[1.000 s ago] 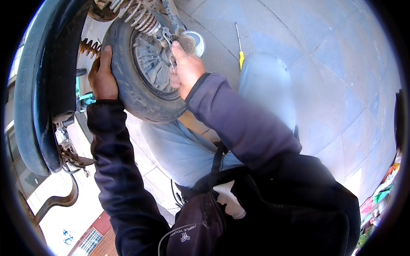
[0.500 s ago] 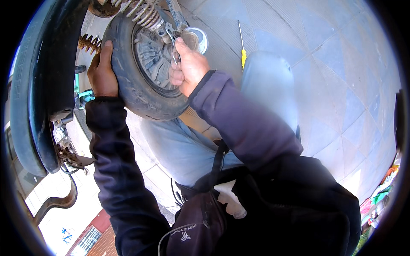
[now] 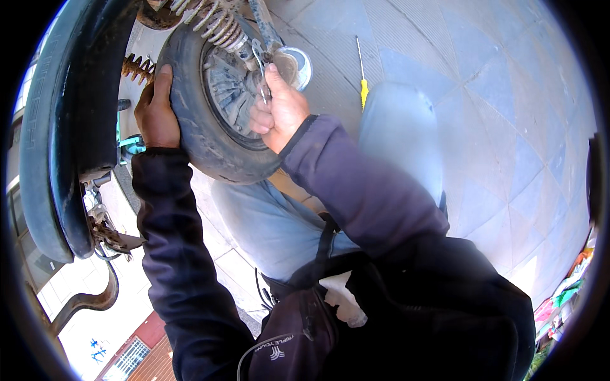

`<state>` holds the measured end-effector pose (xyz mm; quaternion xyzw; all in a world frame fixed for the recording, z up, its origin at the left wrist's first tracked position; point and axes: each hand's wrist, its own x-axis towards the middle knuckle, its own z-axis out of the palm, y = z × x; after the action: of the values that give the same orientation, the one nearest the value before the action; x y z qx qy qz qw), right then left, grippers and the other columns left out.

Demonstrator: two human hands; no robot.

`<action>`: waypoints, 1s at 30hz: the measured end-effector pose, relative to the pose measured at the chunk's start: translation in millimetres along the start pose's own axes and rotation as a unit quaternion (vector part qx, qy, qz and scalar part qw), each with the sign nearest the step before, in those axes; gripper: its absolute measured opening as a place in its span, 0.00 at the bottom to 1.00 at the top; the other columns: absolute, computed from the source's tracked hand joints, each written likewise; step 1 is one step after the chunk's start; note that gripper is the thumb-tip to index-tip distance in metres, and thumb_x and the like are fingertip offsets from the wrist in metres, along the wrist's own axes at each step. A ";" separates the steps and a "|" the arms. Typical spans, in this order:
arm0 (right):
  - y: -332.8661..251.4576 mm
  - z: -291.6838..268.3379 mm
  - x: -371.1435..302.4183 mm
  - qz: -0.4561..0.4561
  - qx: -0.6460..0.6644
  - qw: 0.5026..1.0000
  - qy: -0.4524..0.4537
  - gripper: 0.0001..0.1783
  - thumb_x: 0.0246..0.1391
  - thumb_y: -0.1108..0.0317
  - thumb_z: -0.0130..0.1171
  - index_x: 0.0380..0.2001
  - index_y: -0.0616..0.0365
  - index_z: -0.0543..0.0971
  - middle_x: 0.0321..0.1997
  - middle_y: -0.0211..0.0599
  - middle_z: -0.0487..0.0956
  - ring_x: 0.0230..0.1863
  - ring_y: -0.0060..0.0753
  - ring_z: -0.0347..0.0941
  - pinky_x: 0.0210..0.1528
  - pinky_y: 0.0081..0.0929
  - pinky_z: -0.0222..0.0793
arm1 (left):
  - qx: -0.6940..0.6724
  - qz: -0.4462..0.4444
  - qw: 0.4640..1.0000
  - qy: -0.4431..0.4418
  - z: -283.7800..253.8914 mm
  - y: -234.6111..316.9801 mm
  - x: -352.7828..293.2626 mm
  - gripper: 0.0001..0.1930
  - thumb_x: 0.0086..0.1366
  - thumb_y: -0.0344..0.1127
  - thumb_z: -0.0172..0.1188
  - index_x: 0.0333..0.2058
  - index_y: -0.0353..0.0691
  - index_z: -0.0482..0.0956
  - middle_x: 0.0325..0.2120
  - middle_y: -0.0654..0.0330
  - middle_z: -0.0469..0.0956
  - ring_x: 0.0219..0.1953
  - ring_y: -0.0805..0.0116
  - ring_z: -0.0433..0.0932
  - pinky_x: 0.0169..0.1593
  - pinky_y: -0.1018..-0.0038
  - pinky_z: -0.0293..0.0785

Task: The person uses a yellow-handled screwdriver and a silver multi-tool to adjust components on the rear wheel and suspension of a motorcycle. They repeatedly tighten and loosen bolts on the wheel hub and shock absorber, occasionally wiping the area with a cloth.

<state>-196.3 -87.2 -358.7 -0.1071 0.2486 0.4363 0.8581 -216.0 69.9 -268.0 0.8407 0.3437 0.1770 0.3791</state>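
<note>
A scooter-type wheel with a worn black tyre and a dusty hub stands in front of me. My left hand grips the tyre's left side, thumb along the tread, other fingers partly hidden. My right hand is closed round a silver wrench, thumb pressed along it. The wrench's upper end lies by the lower mount of a rusty coil-spring shock absorber; whether it sits on a nut I cannot tell. Just right of it is a round metal part with a pale rim.
A yellow-handled screwdriver lies on the paving beyond my right knee. The vehicle's long dark seat rises at the left. A second rusty spring is behind the tyre. Colourful items lie at the far right.
The whole view has shifted slightly, so the wheel appears a little lower and further right. My right hand has tipped slightly downward with the wrench. Both grips are unchanged.
</note>
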 end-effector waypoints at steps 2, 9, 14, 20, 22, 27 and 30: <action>-2.7 -1.0 -1.8 -0.014 -0.035 0.999 0.011 0.21 0.62 0.48 0.46 0.21 0.48 0.64 0.14 0.25 0.55 0.10 0.22 0.48 0.15 0.24 0.45 | 0.006 -0.002 1.000 -0.002 -1.7 -2.2 1.4 0.28 0.60 0.51 0.57 0.46 0.27 0.76 0.40 0.52 0.78 0.40 0.66 0.74 0.49 0.74 0.67; -13.2 7.3 -3.8 0.044 -0.045 0.995 0.083 0.22 0.62 0.47 0.45 0.21 0.50 0.64 0.14 0.26 0.56 0.10 0.22 0.48 0.15 0.24 0.44 | -0.013 -0.016 1.000 0.001 -0.7 -1.7 -0.7 0.28 0.60 0.51 0.57 0.47 0.27 0.75 0.39 0.53 0.78 0.40 0.66 0.74 0.49 0.74 0.67; -7.2 -6.1 0.3 -0.007 -0.078 0.997 0.004 0.22 0.62 0.48 0.44 0.20 0.50 0.65 0.14 0.26 0.56 0.10 0.22 0.48 0.15 0.24 0.43 | -0.024 -0.010 1.000 -0.008 -1.9 -2.5 2.0 0.27 0.60 0.50 0.58 0.47 0.28 0.75 0.39 0.54 0.78 0.39 0.67 0.74 0.48 0.75 0.67; -10.3 13.5 -5.1 0.027 -0.058 0.994 0.094 0.19 0.62 0.50 0.45 0.23 0.50 0.65 0.17 0.26 0.59 0.10 0.22 0.48 0.14 0.24 0.44 | -0.025 0.001 1.000 0.001 -2.2 1.6 1.4 0.26 0.60 0.48 0.58 0.46 0.27 0.76 0.39 0.53 0.78 0.39 0.67 0.74 0.48 0.75 0.67; -10.1 20.2 -9.0 0.024 -0.047 0.991 0.119 0.18 0.62 0.50 0.45 0.24 0.50 0.65 0.18 0.26 0.60 0.11 0.21 0.49 0.14 0.24 0.44 | -0.002 0.005 1.000 0.003 -0.9 2.0 -0.5 0.26 0.60 0.48 0.58 0.46 0.27 0.76 0.39 0.53 0.78 0.39 0.67 0.74 0.48 0.74 0.67; -11.6 12.9 -10.5 -0.003 -0.065 0.995 0.070 0.18 0.62 0.51 0.45 0.24 0.51 0.65 0.19 0.27 0.60 0.11 0.22 0.49 0.14 0.24 0.43 | -0.002 -0.004 1.000 -0.004 -0.3 11.4 -3.3 0.26 0.60 0.48 0.58 0.46 0.27 0.75 0.39 0.53 0.78 0.39 0.66 0.74 0.48 0.74 0.67; -5.1 9.9 -6.7 -0.009 -0.050 0.996 0.071 0.19 0.62 0.51 0.46 0.22 0.51 0.64 0.18 0.28 0.60 0.11 0.22 0.49 0.14 0.24 0.42 | -0.019 -0.013 1.000 -0.008 -3.3 7.7 -1.5 0.27 0.60 0.48 0.58 0.46 0.26 0.75 0.39 0.52 0.78 0.39 0.65 0.74 0.49 0.74 0.67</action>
<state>-192.3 -90.9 -346.9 -0.1833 0.2857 0.4315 0.8358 -215.5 66.8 -260.1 0.8303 0.3477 0.1716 0.4003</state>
